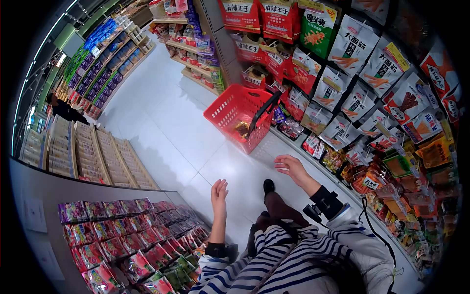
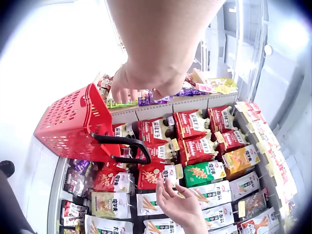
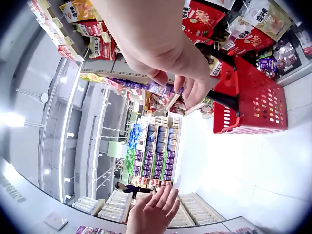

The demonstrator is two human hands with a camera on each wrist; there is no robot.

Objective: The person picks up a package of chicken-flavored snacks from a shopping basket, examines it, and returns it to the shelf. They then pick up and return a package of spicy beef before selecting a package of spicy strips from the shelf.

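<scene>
The person's left hand (image 1: 219, 192) extends forward, its fingers loosely bent and pointing away from the body. The right hand (image 1: 291, 167) is held out farther, well apart from it, with relaxed fingers angled toward the person's left. Dark bands circle both wrists, and both arms are stretched ahead of the torso.

The floor (image 1: 161, 122) is viewed from above by the head camera; the packet rack (image 2: 183, 168) is faced from the left wrist, the aisle (image 3: 192, 151) from the right, both past close hands (image 2: 148, 80), the red basket (image 1: 227, 115) being shared throughout
</scene>
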